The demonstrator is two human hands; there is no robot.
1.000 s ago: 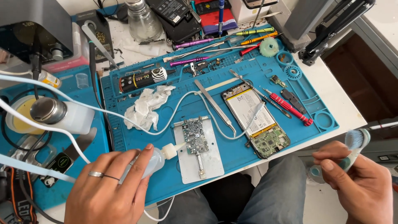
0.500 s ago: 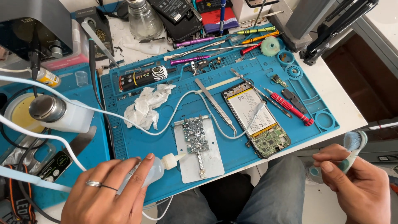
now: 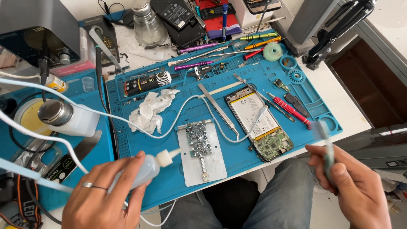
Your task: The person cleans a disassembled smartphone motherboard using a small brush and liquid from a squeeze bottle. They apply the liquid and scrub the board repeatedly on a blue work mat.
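An electronics repair workshop: blue repair mat [image 3: 254, 161], opened phone [image 3: 259, 124], screwdrivers [image 3: 291, 111], tweezers [image 3: 218, 110], circuit board [image 3: 198, 138].

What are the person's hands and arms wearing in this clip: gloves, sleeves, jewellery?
Both hands are bare, with no gloves. The left hand wears a plain silver-coloured ring with a thinner band beside it on one finger. The right hand shows no ring or watch. No sleeve reaches either wrist in view. Grey-blue jeans cover the lap.

Single view, head-worn camera. Looks steeply down and slightly forward from above the seated person's lap onto the table [image 3: 339, 97]. Close range: blue work mat [image 3: 237, 157] fills mid-frame, both hands enter at the bottom edge, knees visible below. Table's far side lies along the top edge. No second view.
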